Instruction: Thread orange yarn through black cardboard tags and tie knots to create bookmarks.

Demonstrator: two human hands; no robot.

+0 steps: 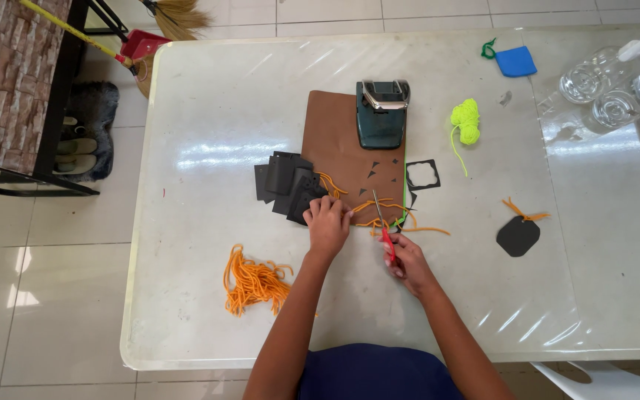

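White tiles surround a pale table point(209, 311) under clear plastic. Near its middle lies a brown sheet point(338, 148), with a dark green punch point(381, 115) at its 12 o'clock end. The left hand point(327, 224) presses down at the sheet's 6 o'clock edge, fingers curled over orange strings point(379, 207) and touching a pile of black tags point(287, 185) that fans out toward 9 o'clock. The right hand point(407, 261), at 4 o'clock from the left and near it, is closed around the red handles of scissors point(384, 226), whose blades point toward 12 o'clock into the strings; how wide the blades stand I cannot tell. At 7 o'clock from the left hand sits an orange yarn bundle point(255, 281). A finished black tag point(518, 235) with an orange tie lies well apart at 3 o'clock. Green yarn point(466, 122) rests at 3 o'clock from the punch, a blue card point(516, 61) beyond it.
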